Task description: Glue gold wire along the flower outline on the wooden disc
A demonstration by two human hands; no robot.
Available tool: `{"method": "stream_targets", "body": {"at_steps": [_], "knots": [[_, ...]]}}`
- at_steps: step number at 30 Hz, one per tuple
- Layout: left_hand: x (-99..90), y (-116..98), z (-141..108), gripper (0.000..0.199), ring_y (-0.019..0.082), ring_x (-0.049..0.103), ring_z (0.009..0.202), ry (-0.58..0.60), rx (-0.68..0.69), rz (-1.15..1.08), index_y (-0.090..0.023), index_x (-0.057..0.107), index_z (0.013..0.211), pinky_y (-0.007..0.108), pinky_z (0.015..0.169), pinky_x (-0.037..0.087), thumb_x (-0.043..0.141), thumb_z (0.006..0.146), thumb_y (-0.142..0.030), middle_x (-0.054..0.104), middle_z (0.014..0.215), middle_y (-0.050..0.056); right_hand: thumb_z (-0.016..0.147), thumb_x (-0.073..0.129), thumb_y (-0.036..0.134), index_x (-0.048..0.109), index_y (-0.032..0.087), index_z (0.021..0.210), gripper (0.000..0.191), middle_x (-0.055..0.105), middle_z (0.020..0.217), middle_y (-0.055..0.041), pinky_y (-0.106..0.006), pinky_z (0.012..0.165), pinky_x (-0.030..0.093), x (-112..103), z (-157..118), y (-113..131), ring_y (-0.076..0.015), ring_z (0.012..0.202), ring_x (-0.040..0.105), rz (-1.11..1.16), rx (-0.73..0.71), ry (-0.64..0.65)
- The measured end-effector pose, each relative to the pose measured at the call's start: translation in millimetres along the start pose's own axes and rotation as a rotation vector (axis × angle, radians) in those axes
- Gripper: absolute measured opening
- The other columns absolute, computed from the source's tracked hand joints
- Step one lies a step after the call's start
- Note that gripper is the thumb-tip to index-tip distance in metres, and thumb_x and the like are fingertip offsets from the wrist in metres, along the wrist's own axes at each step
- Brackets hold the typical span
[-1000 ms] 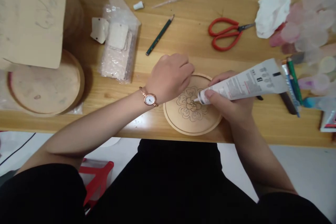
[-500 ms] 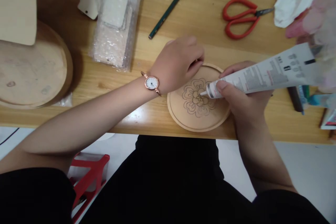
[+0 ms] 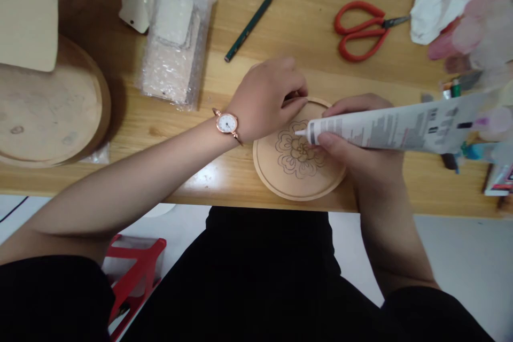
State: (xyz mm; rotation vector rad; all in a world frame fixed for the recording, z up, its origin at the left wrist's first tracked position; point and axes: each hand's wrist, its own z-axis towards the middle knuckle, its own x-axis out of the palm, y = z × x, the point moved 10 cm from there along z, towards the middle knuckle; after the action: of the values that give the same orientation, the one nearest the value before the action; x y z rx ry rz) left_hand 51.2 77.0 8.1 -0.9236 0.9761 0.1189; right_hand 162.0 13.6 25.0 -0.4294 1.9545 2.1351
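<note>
A round wooden plate [image 3: 272,181] with a raised rim lies at the table's front edge, a flower outline drawn on it in dark lines. My left hand [image 3: 270,96], with a watch [image 3: 227,123] on the wrist, is closed at the plate's upper left rim. Its thumb lies over the rim; the curled fingertips are partly hidden. In my right hand [image 3: 360,155] is a white squeeze tube [image 3: 385,127] with printed text, held nearly level. The tube's narrow nozzle points left, over the upper part of the flower. Whether the tip touches the wood, I cannot tell.
Beyond the hands lie a dark green pencil [image 3: 251,24], red-handled scissors [image 3: 363,31] and a crumpled white tissue [image 3: 441,0]. Bubble wrap [image 3: 172,64] holds pale wooden pieces. A larger round wooden board [image 3: 52,117] sits at left. Blurred paint tubes [image 3: 499,179] crowd the right side.
My right hand and the tube have shifted left and turned flatter. The nozzle has moved from the flower's centre to its upper petals. My left hand stays at the rim.
</note>
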Motion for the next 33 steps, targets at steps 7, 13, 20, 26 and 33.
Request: {"method": "stream_targets", "body": {"at_steps": [7,13,20,26,33], "knots": [[0.4,-0.4,1.5,0.007,0.018,0.051,0.075,0.009,-0.035,0.002,-0.019,0.068,0.083,0.035,0.068,0.038,0.063,0.086,-0.022,0.059,0.08,0.006,0.071,0.076,0.023,0.069,0.028,0.085,0.016,0.062,0.078,0.0029,-0.031,0.06,0.043,-11.9,-3.7,4.7,-0.0145,0.068,0.055,0.046,-0.125,-0.151],[0.5,-1.1,2.6,0.009,0.017,0.049,0.073,0.016,-0.028,0.021,-0.019,0.069,0.084,0.037,0.068,0.038,0.06,0.087,-0.021,0.061,0.083,0.007,0.069,0.076,0.022,0.07,0.027,0.082,0.015,0.061,0.08,0.0031,-0.031,0.06,0.044,-16.9,-6.1,-10.4,-0.0135,0.066,0.053,0.064,-0.062,-0.227],[2.5,0.8,1.7,0.009,0.019,0.052,0.08,0.065,-0.094,0.005,-0.02,0.068,0.086,0.038,0.073,0.039,0.059,0.087,-0.02,0.061,0.087,0.008,0.068,0.076,0.018,0.069,0.028,0.079,0.017,0.06,0.078,0.0037,-0.033,0.061,0.05,-12.0,-7.5,-15.1,-0.0133,0.064,0.054,0.029,0.032,-0.18],[2.9,0.6,2.0,0.009,0.019,0.051,0.076,0.055,-0.071,0.025,-0.019,0.067,0.085,0.036,0.071,0.039,0.06,0.086,-0.023,0.059,0.082,0.007,0.068,0.077,0.021,0.069,0.029,0.078,0.016,0.062,0.079,0.0028,-0.034,0.06,0.052,-10.6,-6.9,-16.6,-0.0154,0.067,0.057,0.052,0.057,-0.182],[0.7,1.5,2.1,0.009,0.019,0.052,0.074,0.022,-0.064,0.01,-0.018,0.069,0.085,0.036,0.07,0.04,0.062,0.085,-0.023,0.06,0.081,0.007,0.068,0.079,0.026,0.069,0.029,0.079,0.015,0.062,0.08,0.0006,-0.032,0.052,0.05,-10.6,-6.8,-16.4,-0.0164,0.066,0.056,0.045,0.058,-0.168]]}}
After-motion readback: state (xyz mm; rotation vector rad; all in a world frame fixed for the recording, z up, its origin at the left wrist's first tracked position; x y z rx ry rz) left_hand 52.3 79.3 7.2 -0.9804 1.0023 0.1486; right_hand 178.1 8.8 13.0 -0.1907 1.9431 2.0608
